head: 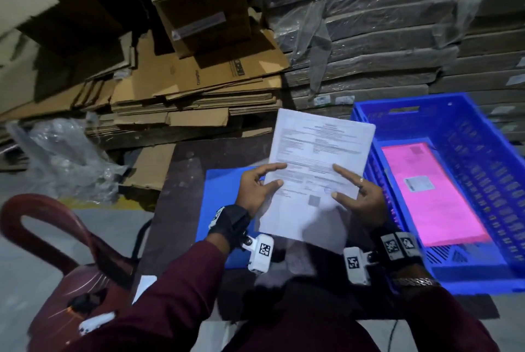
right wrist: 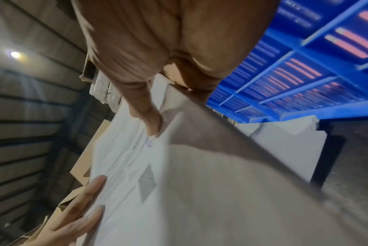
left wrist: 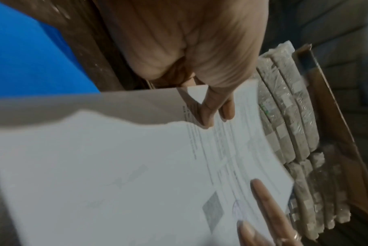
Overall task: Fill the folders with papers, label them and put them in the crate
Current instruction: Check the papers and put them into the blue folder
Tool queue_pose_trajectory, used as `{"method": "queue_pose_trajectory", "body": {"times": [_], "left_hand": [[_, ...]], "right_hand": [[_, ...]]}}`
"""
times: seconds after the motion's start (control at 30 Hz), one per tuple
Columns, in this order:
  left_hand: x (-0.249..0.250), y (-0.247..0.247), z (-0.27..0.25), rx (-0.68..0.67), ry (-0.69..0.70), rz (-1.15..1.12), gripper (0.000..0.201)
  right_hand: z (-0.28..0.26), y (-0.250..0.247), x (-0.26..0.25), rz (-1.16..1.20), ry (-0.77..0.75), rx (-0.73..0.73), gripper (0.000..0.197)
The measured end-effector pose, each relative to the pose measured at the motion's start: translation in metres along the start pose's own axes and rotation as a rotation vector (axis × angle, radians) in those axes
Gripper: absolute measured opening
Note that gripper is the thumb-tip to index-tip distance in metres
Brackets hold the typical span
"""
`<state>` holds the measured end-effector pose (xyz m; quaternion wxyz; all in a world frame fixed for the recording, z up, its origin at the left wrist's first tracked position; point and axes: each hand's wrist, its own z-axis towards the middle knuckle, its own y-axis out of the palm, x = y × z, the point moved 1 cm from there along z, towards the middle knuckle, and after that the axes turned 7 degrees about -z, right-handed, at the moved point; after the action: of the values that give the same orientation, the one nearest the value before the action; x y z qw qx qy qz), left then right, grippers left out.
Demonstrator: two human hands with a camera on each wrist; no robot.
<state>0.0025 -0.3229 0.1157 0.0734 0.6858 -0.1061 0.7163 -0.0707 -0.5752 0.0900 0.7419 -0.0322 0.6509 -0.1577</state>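
Right now both hands hold a sheaf of printed papers (head: 318, 169) up off the dark surface (head: 181, 169). The left hand (head: 257, 188) has the sheaf's left edge in its grip, thumb on the printed face and the other fingers behind. The right hand (head: 360, 195) grasps the right edge the same way, thumb (right wrist: 151, 119) pressed on the page; a ring shows on one finger. Under the papers a blue folder (head: 221, 186) lies flat on the surface. Just to the right stands a blue crate (head: 466, 130) with slotted walls, and inside it a pink folder (head: 431, 195) with a white label lies on the bottom. Flattened cardboard (head: 199, 87) is stacked behind, and a red chair (head: 56, 241) stands to the left.
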Motion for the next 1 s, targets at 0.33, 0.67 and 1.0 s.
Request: {"method": "queue_pose_trajectory", "body": {"times": [0.33, 0.67, 1.0], "left_hand": [[-0.067, -0.080, -0.006, 0.051, -0.236, 0.228, 0.058], [-0.159, -0.016, -0.051, -0.037, -0.722, 1.031, 0.118], [-0.132, -0.027, -0.031, 0.064, -0.663, 0.918, 0.039]], "right_hand": [[0.023, 0.016, -0.004, -0.151, -0.087, -0.030, 0.067], [0.054, 0.002, 0.008, -0.242, -0.049, -0.227, 0.069], [0.057, -0.015, 0.018, -0.202, -0.012, -0.095, 0.070]]}}
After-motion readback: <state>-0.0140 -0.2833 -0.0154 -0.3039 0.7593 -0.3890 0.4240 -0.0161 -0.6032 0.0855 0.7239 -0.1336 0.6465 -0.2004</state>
